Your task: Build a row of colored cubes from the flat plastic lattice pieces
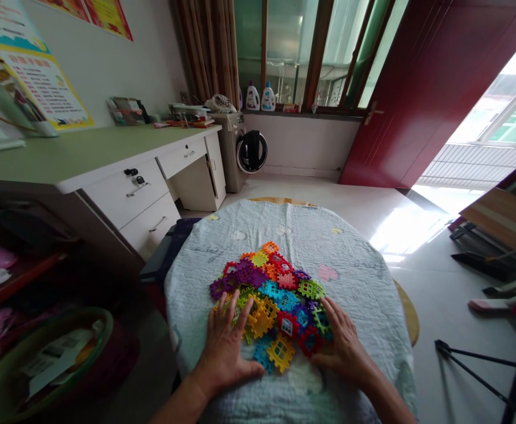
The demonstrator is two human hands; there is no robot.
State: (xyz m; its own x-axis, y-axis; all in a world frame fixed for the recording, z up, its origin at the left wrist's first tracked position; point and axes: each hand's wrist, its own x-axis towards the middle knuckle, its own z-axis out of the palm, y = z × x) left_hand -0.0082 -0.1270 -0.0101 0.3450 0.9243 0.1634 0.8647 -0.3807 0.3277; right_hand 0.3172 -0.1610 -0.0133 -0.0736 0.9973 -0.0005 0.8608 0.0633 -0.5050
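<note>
A heap of colourful plastic interlocking building tiles (287, 300) lies on a round table covered by a pale blue cloth (350, 253). My left hand (227, 341) rests at the heap's left side, fingers spread over green and yellow tiles. On the opposite side, my right hand (345, 344) touches the heap's edge, its fingers stretched out beside green and red tiles. Between the hands sit a yellow window tile (281, 353) and a red window tile (287, 324). Purple tiles (244, 272) are piled farther back on the left. Neither hand grips a tile.
A green-topped desk (108, 147) with white drawers runs along the left wall. Beyond it stands a washing machine (235, 147). A basket (103, 330) is on the lower left. Black metal legs (474, 359) stand on the floor at right, near a red door (421, 88).
</note>
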